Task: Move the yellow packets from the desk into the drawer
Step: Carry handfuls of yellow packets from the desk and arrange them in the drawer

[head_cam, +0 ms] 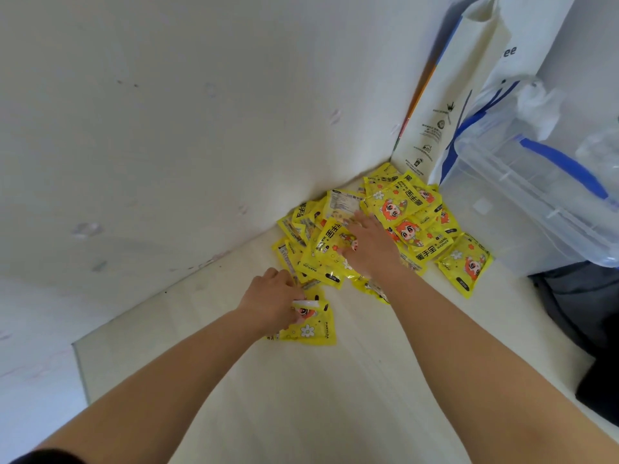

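Head view: left hand (273,301) fingers curled, gripping one yellow packet (313,329); right hand (370,249) fingers straight, resting on packet pile (412,209) beneath them.

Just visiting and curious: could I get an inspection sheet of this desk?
Surface: white desk top.
Job's things: pile of yellow plastic cartoon-print packets by the wall; one separate yellow packet nearer.
Clutter: clear plastic storage box with blue handle, white paper carrier bag, dark fabric, at right.
Grips: left hand grips the separate packet; right hand rests on the pile.
Cables: nothing seen.
Surroundings: white wall; no drawer in view.
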